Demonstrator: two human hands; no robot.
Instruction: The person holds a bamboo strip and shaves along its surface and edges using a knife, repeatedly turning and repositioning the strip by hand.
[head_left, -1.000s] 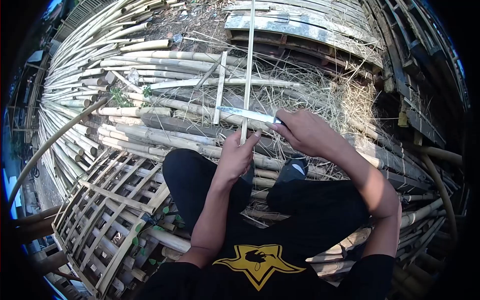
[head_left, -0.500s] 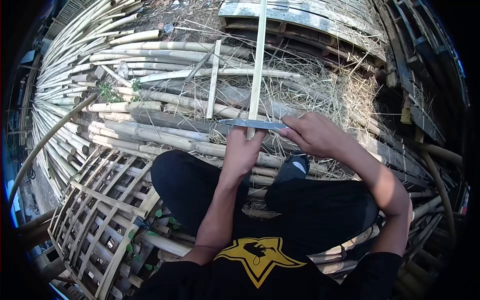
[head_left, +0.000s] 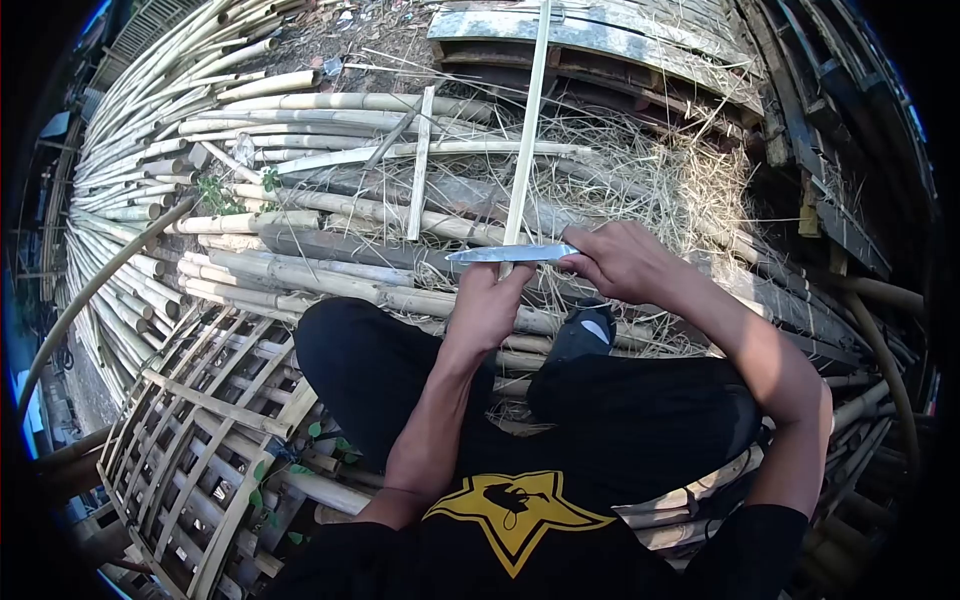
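A long pale bamboo strip [head_left: 527,150] runs from my left hand [head_left: 487,300] up past the top of the view. My left hand is closed round its near end, thumb and fingers on either side. My right hand [head_left: 622,262] grips the handle end of a knife [head_left: 508,254]. The blade points left and lies across the strip, just above my left fingers. The handle is hidden within my right hand.
Bamboo poles [head_left: 350,285] lie under and around my crossed legs. A woven bamboo lattice [head_left: 200,430] is at the lower left. Wooden pallets [head_left: 600,50] stand at the top, with straw shavings [head_left: 690,190] below them. A short flat strip [head_left: 421,165] lies left of the long one.
The far end of the strip has swung slightly right. The blade has turned so its flat face shows more brightly. Both hands keep their hold.
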